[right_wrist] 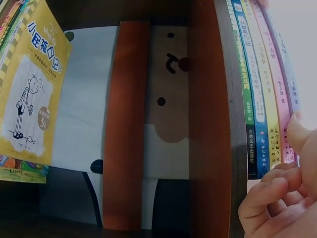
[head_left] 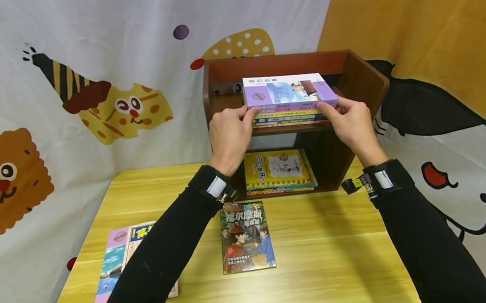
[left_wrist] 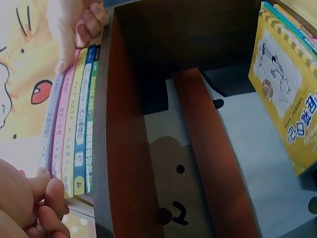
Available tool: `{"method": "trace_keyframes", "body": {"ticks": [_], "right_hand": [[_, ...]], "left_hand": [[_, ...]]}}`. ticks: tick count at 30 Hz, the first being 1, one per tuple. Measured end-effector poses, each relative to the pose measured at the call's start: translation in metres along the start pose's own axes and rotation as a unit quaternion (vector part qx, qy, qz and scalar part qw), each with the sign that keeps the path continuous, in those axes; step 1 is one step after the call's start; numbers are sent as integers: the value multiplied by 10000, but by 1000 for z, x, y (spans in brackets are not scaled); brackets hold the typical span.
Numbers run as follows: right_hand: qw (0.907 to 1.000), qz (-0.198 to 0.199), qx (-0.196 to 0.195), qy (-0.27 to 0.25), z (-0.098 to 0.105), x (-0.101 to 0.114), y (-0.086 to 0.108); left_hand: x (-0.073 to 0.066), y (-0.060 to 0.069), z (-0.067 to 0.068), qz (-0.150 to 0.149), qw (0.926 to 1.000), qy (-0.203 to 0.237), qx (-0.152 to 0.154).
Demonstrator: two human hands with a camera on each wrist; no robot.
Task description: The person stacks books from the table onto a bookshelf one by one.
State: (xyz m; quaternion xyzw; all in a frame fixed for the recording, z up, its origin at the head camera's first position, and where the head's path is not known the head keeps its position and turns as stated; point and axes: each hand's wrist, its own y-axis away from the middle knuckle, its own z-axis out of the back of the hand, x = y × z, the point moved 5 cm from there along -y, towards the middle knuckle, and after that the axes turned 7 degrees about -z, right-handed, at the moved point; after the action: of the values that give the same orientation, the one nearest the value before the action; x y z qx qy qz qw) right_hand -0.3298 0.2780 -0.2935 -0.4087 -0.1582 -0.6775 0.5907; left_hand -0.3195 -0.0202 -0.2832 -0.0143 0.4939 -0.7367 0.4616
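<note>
A purple-and-white book [head_left: 290, 92] tops the stack of books [head_left: 286, 117] on the upper shelf of a brown bookcase [head_left: 371, 83]. My left hand [head_left: 230, 135] holds its left front corner, thumb against the spine. At the right front corner, my right hand [head_left: 352, 122] grips the same book, the other fingers curled beside the stack. In the left wrist view, the purple spine [left_wrist: 51, 124] lies against a pink one, with yellow, blue and green spines beneath. The right wrist view shows my right thumb touching the end of that purple spine [right_wrist: 283, 59].
On the lower shelf lies a pile of yellow-covered comic books [head_left: 278, 170]. A dark illustrated book [head_left: 246, 237] rests on the wooden table [head_left: 317, 262] before the bookcase. Two more books [head_left: 114, 263] overlap at the left, partly hidden by my left sleeve. Printed cloth [head_left: 133, 34] hangs behind.
</note>
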Motion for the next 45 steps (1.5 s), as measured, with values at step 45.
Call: {"method": "trace_keyframes", "body": {"ticks": [45], "right_hand": [[9645, 638, 1343, -2181, -89, -34, 144]], "left_hand": [[75, 141, 26, 801, 9887, 400, 1206]]}}
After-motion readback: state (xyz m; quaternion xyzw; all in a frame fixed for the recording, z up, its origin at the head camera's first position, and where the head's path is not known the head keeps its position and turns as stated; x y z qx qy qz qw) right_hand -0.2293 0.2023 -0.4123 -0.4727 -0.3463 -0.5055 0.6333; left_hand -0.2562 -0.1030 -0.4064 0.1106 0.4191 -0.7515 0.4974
